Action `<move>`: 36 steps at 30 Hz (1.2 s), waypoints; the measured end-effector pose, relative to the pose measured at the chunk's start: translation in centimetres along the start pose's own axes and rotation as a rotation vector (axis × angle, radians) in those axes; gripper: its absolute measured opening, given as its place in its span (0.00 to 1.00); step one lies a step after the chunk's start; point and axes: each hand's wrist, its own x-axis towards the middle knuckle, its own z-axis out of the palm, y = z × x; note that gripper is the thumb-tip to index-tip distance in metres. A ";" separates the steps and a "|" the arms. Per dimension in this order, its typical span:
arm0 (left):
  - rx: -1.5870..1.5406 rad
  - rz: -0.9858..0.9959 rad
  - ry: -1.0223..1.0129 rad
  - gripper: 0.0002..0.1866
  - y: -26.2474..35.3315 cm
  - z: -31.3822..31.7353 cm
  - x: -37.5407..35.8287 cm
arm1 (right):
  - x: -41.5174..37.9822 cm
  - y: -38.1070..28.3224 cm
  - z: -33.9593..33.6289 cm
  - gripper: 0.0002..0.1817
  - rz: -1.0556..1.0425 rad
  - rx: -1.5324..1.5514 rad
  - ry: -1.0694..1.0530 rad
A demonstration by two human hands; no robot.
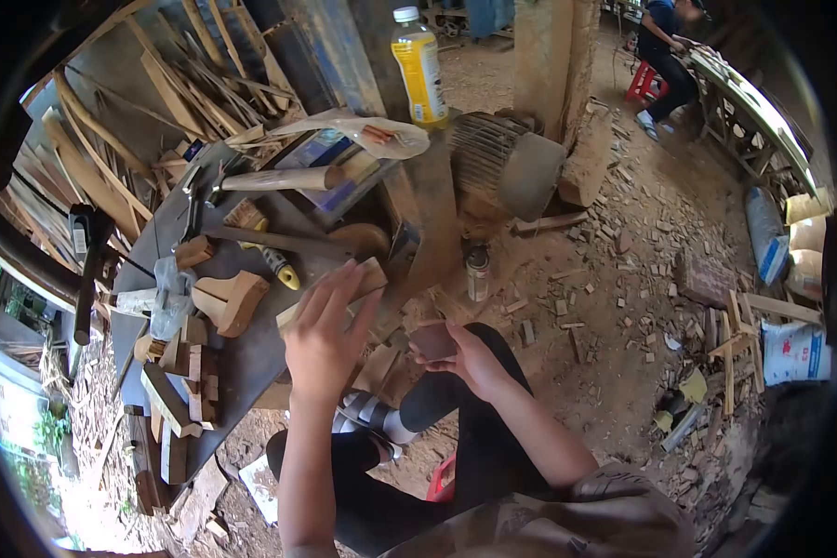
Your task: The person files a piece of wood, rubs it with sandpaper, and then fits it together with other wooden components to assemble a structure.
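Head view, workshop floor, seated at dark bench [251, 358]. Left hand [325, 339] spread over pale wood block [367, 276] at bench edge, fingers loose on top, not closed round it. Right hand [470, 358] cupped round small dark rounded piece [432, 341] held over knee. Looks like pick-up step for block, dark piece parked in other hand. Next likely needs fingers closing on block sides before lifting. Yellow-handled tool [279, 268] and carved wooden part [232, 299] near.
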 end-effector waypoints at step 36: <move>-0.117 -0.063 0.091 0.16 -0.5 -0.5 -1.9 | -9.8 1.8 1.2 0.28 -0.025 -0.075 -0.036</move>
